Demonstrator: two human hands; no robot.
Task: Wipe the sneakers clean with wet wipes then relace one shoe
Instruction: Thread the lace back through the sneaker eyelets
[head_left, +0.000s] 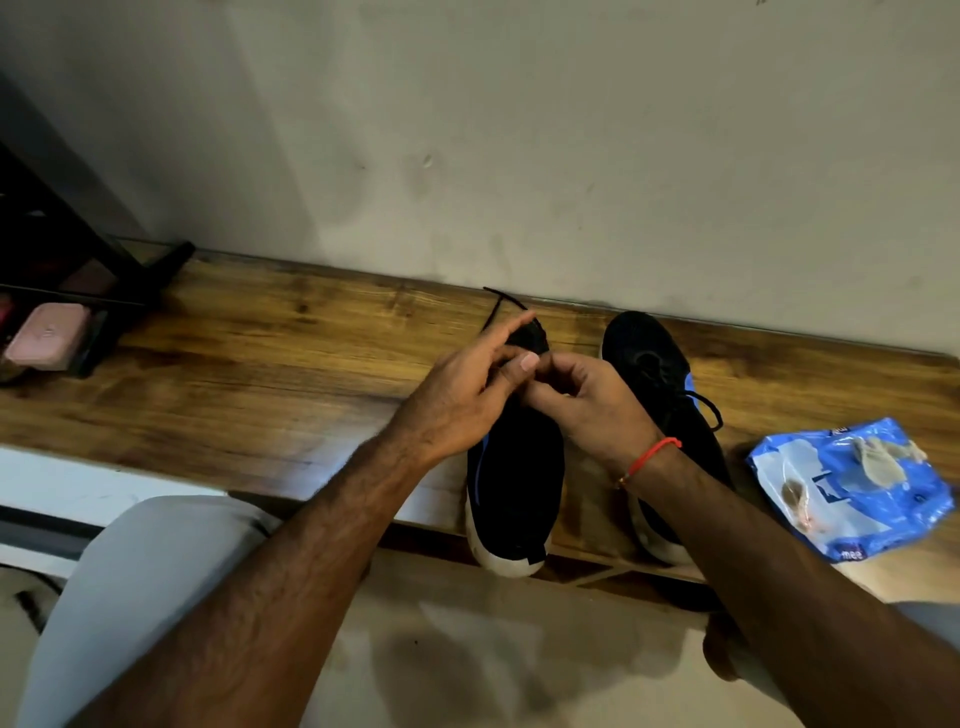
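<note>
Against a pale, scuffed wall runs a wooden shelf (249, 364), and two black sneakers sit side by side on it, heels hanging over the near edge. Over the left sneaker (514, 483) both hands meet: the left hand (457, 400) and right hand (587, 400) each pinch the black lace (498, 306), whose loose ends trail toward the wall. Just to the right stands the right sneaker (660, 374), its lace looped. Further right lies a blue wet wipes pack (852, 493) with used wipes (878, 462) crumpled on top. A pink box (49, 335) sits far left.
</note>
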